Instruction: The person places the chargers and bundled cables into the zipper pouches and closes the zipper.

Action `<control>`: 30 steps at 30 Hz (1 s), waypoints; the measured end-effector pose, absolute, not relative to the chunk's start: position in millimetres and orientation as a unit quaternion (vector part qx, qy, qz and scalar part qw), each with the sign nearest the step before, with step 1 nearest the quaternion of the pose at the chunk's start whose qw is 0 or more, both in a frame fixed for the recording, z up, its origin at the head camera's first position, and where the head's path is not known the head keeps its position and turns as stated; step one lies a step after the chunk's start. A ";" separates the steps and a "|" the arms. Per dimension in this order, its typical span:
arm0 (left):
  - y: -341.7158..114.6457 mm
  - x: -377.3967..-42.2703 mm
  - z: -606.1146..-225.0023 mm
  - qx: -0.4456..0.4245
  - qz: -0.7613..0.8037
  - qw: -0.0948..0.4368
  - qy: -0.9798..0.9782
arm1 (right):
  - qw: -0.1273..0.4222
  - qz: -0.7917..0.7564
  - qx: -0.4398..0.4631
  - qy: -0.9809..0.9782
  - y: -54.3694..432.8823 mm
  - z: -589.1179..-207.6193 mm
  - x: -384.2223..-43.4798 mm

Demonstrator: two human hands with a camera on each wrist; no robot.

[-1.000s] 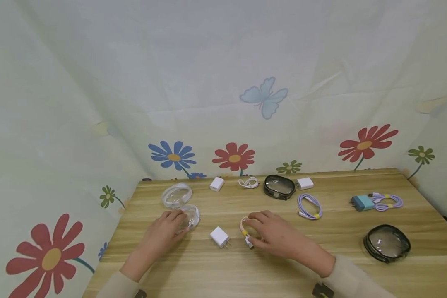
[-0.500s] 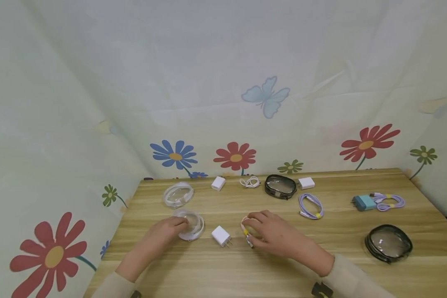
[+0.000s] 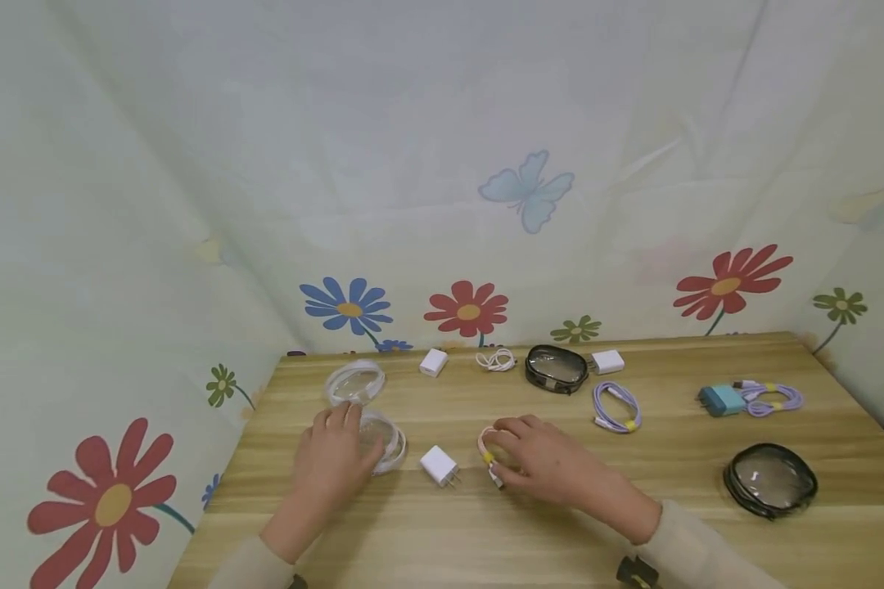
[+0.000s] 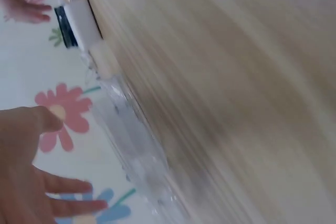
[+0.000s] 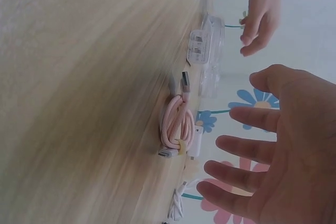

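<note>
My left hand [image 3: 333, 454] hovers over the nearer of two clear round zip pouches [image 3: 389, 442], its fingers spread and apart from the pouch in the left wrist view. The second clear pouch [image 3: 356, 382] lies just behind it. Over a coiled pink cable [image 5: 177, 121] with a yellow tie hangs my right hand [image 3: 548, 454], fingers loosely spread and holding nothing in the right wrist view. Part of this cable is hidden under the hand in the head view. A white charger plug [image 3: 439, 465] lies between my hands, its prongs pointing right and toward me.
Along the back lie another white charger [image 3: 434, 362], a white cable [image 3: 496, 360], a black-rimmed pouch [image 3: 556, 369] and a third white charger [image 3: 607, 361]. Further right are a purple cable [image 3: 597, 406], a teal charger [image 3: 722, 400], another purple cable [image 3: 801, 399] and a second black-rimmed pouch [image 3: 771, 479].
My left hand touched the near clear pouch, which shifted slightly right and turned; the hand has since lifted and spread its fingers. My right hand has stayed over the pink cable.
</note>
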State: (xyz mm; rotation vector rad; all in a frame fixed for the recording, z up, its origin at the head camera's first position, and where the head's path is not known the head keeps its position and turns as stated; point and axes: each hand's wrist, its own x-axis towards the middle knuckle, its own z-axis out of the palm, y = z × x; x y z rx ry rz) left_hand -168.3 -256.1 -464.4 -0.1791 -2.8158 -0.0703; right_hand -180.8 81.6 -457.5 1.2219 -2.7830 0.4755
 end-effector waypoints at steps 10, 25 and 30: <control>-238.1 -170.2 -475.3 -0.040 -0.024 0.128 -0.991 | 0.028 0.152 0.389 -0.908 84.2 -463.3 -180.4; -274.0 -181.2 -477.5 -0.249 -0.131 0.058 -0.958 | 0.038 0.154 0.383 -0.910 88.1 -459.5 -181.6; -276.0 -182.1 -478.9 -0.227 -0.136 0.077 -0.961 | 0.036 0.156 0.377 -0.912 87.8 -460.4 -181.1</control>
